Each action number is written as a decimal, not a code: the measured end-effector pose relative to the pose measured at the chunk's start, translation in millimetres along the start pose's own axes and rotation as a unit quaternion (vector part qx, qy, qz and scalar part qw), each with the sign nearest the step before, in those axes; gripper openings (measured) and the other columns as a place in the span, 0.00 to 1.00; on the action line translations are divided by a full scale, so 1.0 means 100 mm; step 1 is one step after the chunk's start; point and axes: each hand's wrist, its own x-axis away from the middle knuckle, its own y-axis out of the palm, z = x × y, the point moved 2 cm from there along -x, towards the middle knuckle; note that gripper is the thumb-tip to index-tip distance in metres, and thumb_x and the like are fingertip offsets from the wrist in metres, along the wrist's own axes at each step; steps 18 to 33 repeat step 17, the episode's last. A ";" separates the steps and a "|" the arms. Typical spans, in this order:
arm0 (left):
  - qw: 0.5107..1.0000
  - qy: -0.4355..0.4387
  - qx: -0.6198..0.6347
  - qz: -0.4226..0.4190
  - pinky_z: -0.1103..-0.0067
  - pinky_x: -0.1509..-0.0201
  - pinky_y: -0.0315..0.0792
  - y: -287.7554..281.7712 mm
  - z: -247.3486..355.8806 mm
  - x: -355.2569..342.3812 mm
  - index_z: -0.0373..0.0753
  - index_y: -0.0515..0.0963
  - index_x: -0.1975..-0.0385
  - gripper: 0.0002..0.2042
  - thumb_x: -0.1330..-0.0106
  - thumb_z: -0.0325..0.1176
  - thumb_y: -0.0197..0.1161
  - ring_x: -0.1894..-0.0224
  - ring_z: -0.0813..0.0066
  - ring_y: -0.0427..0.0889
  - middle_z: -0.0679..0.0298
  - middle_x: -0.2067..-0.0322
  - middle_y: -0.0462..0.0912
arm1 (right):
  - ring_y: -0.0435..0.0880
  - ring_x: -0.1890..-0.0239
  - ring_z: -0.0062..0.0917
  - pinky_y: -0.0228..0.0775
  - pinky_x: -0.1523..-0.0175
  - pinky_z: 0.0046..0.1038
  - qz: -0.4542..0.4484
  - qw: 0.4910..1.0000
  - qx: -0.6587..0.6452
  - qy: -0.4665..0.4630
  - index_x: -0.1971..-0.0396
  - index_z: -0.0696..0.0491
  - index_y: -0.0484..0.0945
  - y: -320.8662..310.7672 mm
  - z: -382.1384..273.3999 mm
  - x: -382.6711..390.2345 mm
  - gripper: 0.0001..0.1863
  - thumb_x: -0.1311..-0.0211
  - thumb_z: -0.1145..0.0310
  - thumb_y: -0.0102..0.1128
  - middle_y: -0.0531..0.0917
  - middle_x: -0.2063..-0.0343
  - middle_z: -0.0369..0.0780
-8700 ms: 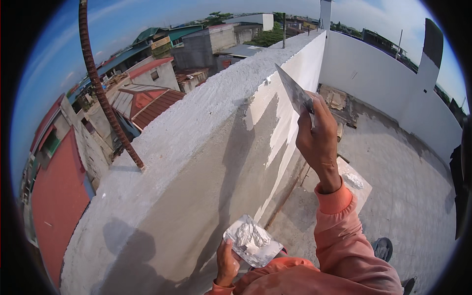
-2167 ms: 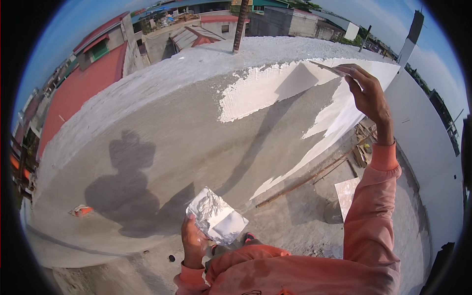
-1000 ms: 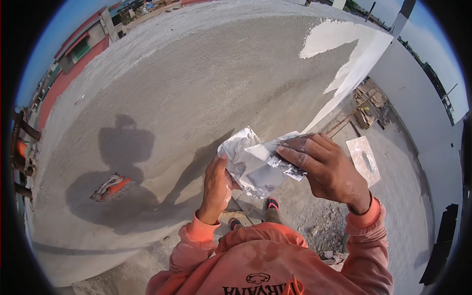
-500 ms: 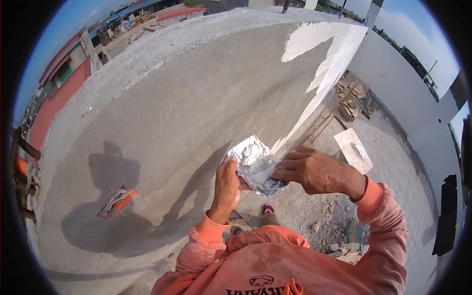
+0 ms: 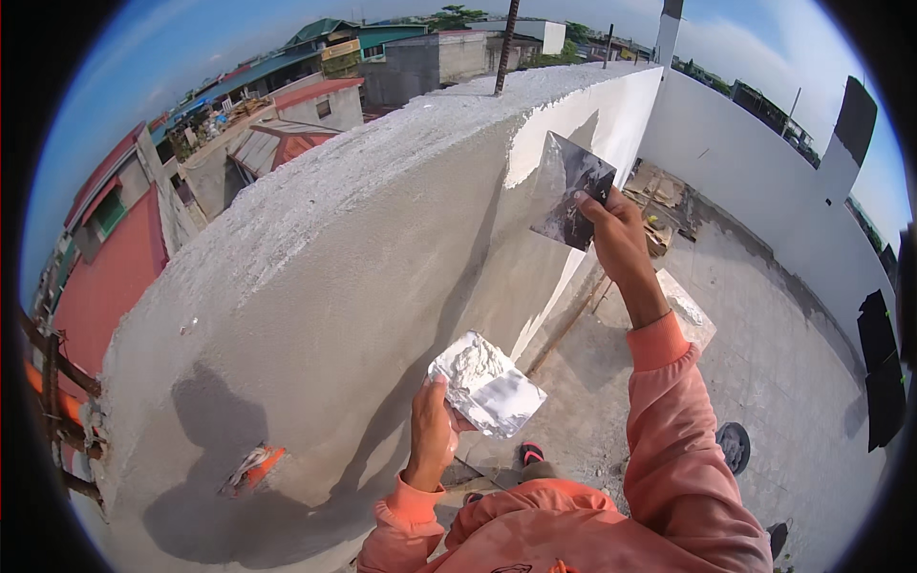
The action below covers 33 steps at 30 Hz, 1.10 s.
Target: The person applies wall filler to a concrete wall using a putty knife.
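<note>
Hands that were brought together over the putty half a second ago are now seen well apart. A flat square board [image 5: 487,386], heaped with lumpy white putty, is clasped at its near edge by the left hand [image 5: 432,432], low before the chest. Beyond it, rough grey parapet wall [image 5: 325,286] is faced. A thin, smeared metal blade [image 5: 571,191] is pinched by the raised right hand [image 5: 619,234], with smooth white coating [image 5: 602,119] just past the blade.
</note>
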 end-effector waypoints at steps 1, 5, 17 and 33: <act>1.000 0.002 -0.005 -0.001 0.63 0.57 0.86 -0.04 0.01 0.04 0.31 0.65 0.39 0.24 0.26 0.43 0.47 0.52 0.59 0.85 0.51 0.47 0.79 | 0.77 0.65 0.15 0.70 0.57 0.22 0.026 1.000 0.016 -0.007 0.53 0.61 0.78 0.13 0.03 -0.16 0.12 0.30 0.70 0.54 0.83 0.65 0.33; 1.000 0.000 0.003 0.000 0.66 0.60 0.87 -0.01 -0.03 0.12 0.32 0.64 0.38 0.24 0.25 0.43 0.45 0.53 0.60 0.86 0.52 0.47 0.78 | 0.78 0.66 0.17 0.69 0.59 0.24 0.094 0.986 0.137 -0.011 0.55 0.61 0.77 0.34 0.05 -0.57 0.11 0.31 0.71 0.53 0.83 0.69 0.36; 0.998 -0.022 0.018 0.049 0.65 0.53 0.85 -0.25 -0.02 0.32 0.34 0.65 0.38 0.24 0.25 0.46 0.49 0.47 0.57 0.82 0.51 0.44 0.75 | 0.74 0.58 0.42 0.67 0.52 0.43 0.100 0.924 0.290 -0.227 0.41 0.66 0.70 1.31 -0.28 0.24 0.28 0.46 0.78 0.57 0.73 0.62 0.51; 0.998 -0.022 0.018 0.049 0.65 0.53 0.85 -0.25 -0.02 0.32 0.34 0.65 0.38 0.24 0.25 0.46 0.49 0.47 0.57 0.82 0.51 0.44 0.75 | 0.74 0.58 0.42 0.67 0.52 0.43 0.100 0.924 0.290 -0.227 0.41 0.66 0.70 1.31 -0.28 0.24 0.28 0.46 0.78 0.57 0.73 0.62 0.51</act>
